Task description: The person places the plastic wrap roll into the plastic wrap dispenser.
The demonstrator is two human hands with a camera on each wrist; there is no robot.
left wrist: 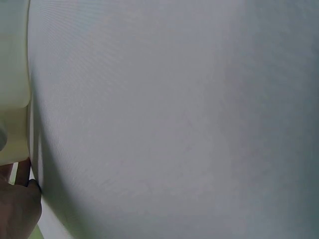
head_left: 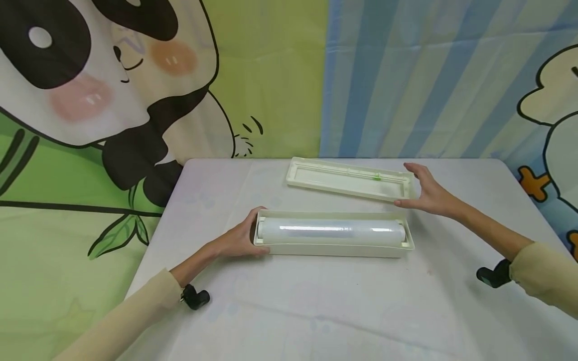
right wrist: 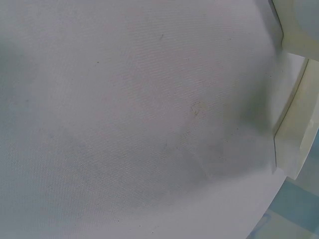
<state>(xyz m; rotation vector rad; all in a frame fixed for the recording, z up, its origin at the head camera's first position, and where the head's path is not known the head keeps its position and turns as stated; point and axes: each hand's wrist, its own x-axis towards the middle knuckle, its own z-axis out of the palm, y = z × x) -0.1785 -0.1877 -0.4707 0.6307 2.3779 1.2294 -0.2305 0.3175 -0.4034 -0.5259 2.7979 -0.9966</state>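
In the head view, a long white box (head_left: 334, 249) lies lengthwise on the table, its open side up. Inside rests a roll of clear cling film (head_left: 316, 230). My left hand (head_left: 239, 238) grips the box's left end, thumb along the near side and fingers round the far side. Behind the box is its shallow lid (head_left: 334, 181), inner face up and slightly slanted, with a small green slider (head_left: 377, 176) on its track. My right hand (head_left: 431, 193) spans the lid's right end, thumb at the near corner and fingers at the far one.
A white cloth (head_left: 316, 311) covers the table. Behind its far edge hangs a printed curtain (head_left: 275, 75) with a panda and blue stripes. A black wrist camera (head_left: 195, 297) sits on the left wrist, another camera (head_left: 494, 274) on the right.
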